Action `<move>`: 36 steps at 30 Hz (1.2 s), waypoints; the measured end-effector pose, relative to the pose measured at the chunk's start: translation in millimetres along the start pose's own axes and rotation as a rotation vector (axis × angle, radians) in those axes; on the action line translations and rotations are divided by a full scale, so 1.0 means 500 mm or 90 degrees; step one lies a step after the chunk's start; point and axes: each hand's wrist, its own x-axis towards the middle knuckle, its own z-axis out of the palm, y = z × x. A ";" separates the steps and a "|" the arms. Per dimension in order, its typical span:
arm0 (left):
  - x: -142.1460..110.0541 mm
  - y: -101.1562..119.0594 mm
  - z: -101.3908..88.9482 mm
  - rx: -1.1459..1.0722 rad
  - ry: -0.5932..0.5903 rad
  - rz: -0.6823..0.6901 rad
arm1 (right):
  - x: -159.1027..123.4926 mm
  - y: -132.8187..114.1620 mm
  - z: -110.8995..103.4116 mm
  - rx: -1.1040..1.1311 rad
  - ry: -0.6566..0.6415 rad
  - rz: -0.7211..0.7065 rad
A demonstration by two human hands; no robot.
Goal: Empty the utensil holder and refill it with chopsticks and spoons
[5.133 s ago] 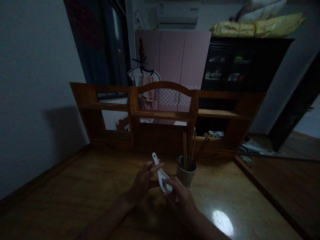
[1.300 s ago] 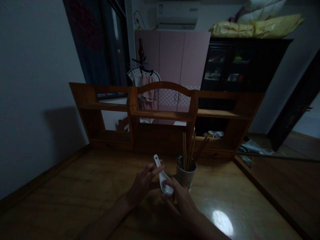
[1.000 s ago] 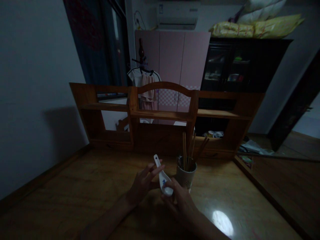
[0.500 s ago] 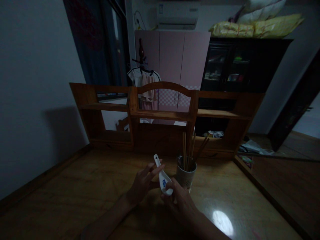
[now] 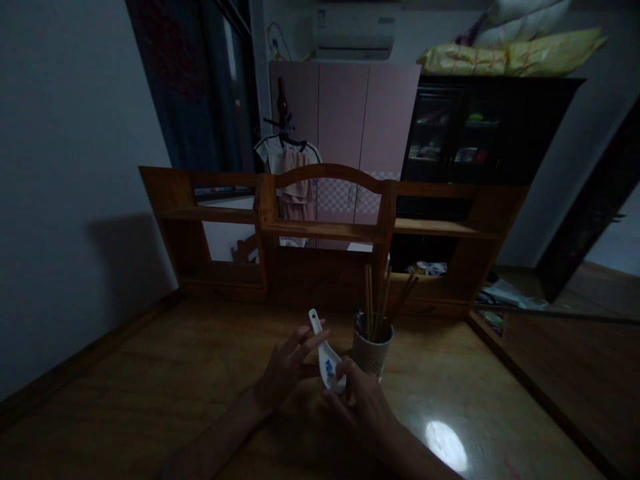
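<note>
A white ceramic spoon (image 5: 324, 352) with a blue mark on its bowl is held over the wooden desk (image 5: 175, 373). My left hand (image 5: 287, 367) pinches its handle with fingers and thumb. My right hand (image 5: 363, 400) is closed around the spoon's bowl from below and the right. Just behind my right hand stands a pale cup (image 5: 373, 350) with several wooden chopsticks (image 5: 380, 300) upright in it.
A wooden shelf unit (image 5: 325, 230) runs along the desk's back edge. A bright light spot (image 5: 445, 443) reflects on the desk at the right. Beyond are a pink wardrobe (image 5: 345, 120) and a dark cabinet (image 5: 475, 127).
The spoon has shifted slightly between my hands and turned a little; both hands stay in nearly the same place by the cup.
</note>
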 end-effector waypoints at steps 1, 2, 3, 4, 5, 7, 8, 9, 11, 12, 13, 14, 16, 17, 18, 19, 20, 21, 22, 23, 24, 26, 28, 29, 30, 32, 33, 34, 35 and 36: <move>0.000 0.001 -0.001 -0.004 -0.002 0.000 | 0.000 0.000 0.000 -0.005 0.003 0.005; 0.001 0.002 -0.001 -0.009 -0.003 0.000 | -0.001 0.001 0.001 -0.013 0.007 0.007; 0.001 0.002 -0.001 -0.014 -0.005 -0.001 | -0.001 0.001 0.001 -0.023 0.014 0.008; 0.000 0.002 -0.001 -0.017 -0.005 -0.002 | 0.000 0.001 0.001 -0.034 0.021 0.006; 0.000 0.001 -0.001 -0.017 -0.005 -0.004 | 0.000 0.002 0.002 -0.040 0.026 0.001; -0.002 0.000 0.000 -0.013 -0.004 -0.004 | 0.000 0.002 0.002 -0.046 0.032 -0.011; -0.002 -0.001 0.001 -0.012 -0.004 -0.004 | 0.000 0.002 0.002 -0.046 0.032 -0.014; -0.003 -0.002 0.001 -0.013 -0.006 -0.005 | 0.001 0.002 0.002 -0.045 0.033 -0.014; -0.003 -0.003 0.002 -0.015 -0.006 -0.006 | 0.001 0.002 0.002 -0.044 0.035 -0.011; -0.003 -0.004 0.002 -0.017 -0.005 -0.007 | 0.001 0.003 0.002 -0.047 0.035 -0.010; -0.003 -0.004 0.003 -0.017 -0.004 -0.009 | 0.000 0.003 0.002 -0.049 0.034 -0.009; -0.003 -0.004 0.003 -0.016 -0.003 -0.009 | 0.000 0.004 0.002 -0.052 0.035 -0.011; -0.004 -0.004 0.004 -0.014 -0.001 -0.006 | 0.001 0.004 0.002 -0.054 0.034 -0.015; -0.004 -0.004 0.004 -0.013 -0.001 -0.005 | 0.001 0.003 0.002 -0.054 0.035 -0.017; -0.004 -0.004 0.004 -0.012 -0.003 -0.005 | 0.001 0.003 0.001 -0.051 0.036 -0.019; -0.004 -0.004 0.004 -0.012 -0.005 -0.006 | 0.001 0.002 0.001 -0.047 0.036 -0.021; -0.004 -0.003 0.003 -0.012 -0.008 -0.007 | 0.001 0.001 0.001 -0.044 0.033 -0.021; -0.003 -0.003 0.002 -0.010 -0.011 -0.009 | 0.001 0.000 0.000 -0.042 0.029 -0.022; -0.003 -0.002 0.001 -0.007 -0.013 -0.013 | 0.001 0.000 0.000 -0.042 0.027 -0.020; -0.002 -0.001 0.001 -0.005 -0.012 -0.012 | 0.001 0.000 0.000 -0.045 0.026 -0.017; -0.001 -0.001 0.000 -0.006 -0.008 -0.007 | 0.001 0.001 0.000 -0.049 0.026 -0.014; 0.000 -0.001 0.000 -0.013 -0.004 0.004 | 0.000 0.003 0.001 -0.052 0.029 -0.007; -0.001 -0.002 0.000 -0.019 -0.005 0.008 | 0.000 0.006 0.003 -0.046 0.028 -0.005; -0.002 -0.003 0.001 -0.019 -0.008 0.003 | -0.001 0.007 0.003 -0.042 0.025 -0.006; -0.003 -0.004 0.002 -0.016 -0.011 -0.005 | -0.002 0.008 0.004 -0.039 0.022 -0.004; -0.004 -0.004 0.002 -0.009 -0.010 -0.015 | -0.003 0.008 0.004 -0.035 0.020 0.001; -0.004 -0.003 0.002 -0.008 -0.012 -0.020 | -0.003 0.007 0.004 -0.035 0.020 0.005; -0.004 -0.002 0.001 -0.007 -0.015 -0.022 | -0.004 0.007 0.004 -0.034 0.020 0.008; -0.002 0.000 0.000 -0.007 -0.016 -0.022 | -0.004 0.006 0.004 -0.035 0.020 0.010; -0.001 0.002 -0.002 -0.005 -0.016 -0.019 | -0.004 0.005 0.003 -0.036 0.021 0.012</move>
